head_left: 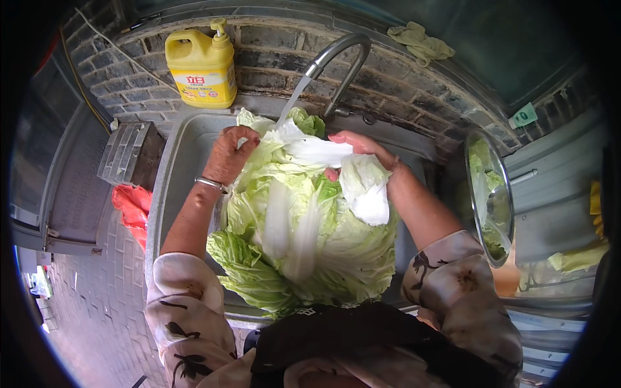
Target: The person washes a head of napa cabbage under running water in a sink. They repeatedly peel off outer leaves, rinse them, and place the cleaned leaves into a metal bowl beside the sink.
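Brickwork (278,48) stood behind a grey sink (169,174) heaped with cabbage leaves (336,226). The left hand (228,155) had its fingers closed, apparently on a pale leaf (273,142); the right hand (363,143) gripped a white stalk (320,154). Farther right was a steel bowl (509,207).

- bare left hand (231,154), smooth silver bangle (212,185) at wrist
- bare right hand (365,145), thin band (395,163), colour unclear from here
- loose pale sleeves (189,326), dark leafy print
- black front garment (343,339), small white marks

Sink (187,155) partly hidden by leaves (349,252), right hand (363,143) partly covered
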A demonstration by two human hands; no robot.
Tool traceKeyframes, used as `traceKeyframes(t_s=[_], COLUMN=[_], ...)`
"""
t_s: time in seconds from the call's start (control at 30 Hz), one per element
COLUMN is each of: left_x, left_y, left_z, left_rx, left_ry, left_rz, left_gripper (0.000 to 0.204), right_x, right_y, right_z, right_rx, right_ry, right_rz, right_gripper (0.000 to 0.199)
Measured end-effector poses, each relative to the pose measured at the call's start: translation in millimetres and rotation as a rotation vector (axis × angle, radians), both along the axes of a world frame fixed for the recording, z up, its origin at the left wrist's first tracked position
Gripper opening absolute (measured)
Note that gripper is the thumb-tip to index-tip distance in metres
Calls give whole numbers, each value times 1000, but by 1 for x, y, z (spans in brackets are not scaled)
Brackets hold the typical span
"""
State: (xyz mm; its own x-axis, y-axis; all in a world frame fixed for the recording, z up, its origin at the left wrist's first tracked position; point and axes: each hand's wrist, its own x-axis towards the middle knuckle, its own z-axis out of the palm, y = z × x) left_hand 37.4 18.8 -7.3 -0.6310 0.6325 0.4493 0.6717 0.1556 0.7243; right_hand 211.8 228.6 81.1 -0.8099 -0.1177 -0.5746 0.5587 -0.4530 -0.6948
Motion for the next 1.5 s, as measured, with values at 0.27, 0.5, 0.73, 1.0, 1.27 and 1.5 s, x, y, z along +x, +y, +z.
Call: traceKeyframes(t_s=[0.27, 0.5, 0.73, 1.0, 1.27, 1.5], left_x=[-23, -27, 16, 71, 104, 107], left_y=[36, 33, -32, -18, 15, 16], left_z=[61, 41, 20, 23, 28, 28], left_rx=[-69, 190, -80, 427, 472, 172], left_ry=[-5, 80, -969, -1085, -1420, -1399], left_rz=[-71, 221, 207, 214, -300, -351], left_gripper=[12, 25, 39, 28, 22, 32], right_x=[-5, -10, -42, -101, -108, -83], right_y=[-7, -1, -17, -18, -39, -22], right_z=[-11, -22, -11, -38, -23, -11], right_rx=[31, -29, -140, -527, -340, -221], right_ry=[117, 143, 233, 451, 385, 405], right_rz=[164, 39, 54, 6, -65, -77], right_gripper=[43, 45, 47, 38, 44, 39])
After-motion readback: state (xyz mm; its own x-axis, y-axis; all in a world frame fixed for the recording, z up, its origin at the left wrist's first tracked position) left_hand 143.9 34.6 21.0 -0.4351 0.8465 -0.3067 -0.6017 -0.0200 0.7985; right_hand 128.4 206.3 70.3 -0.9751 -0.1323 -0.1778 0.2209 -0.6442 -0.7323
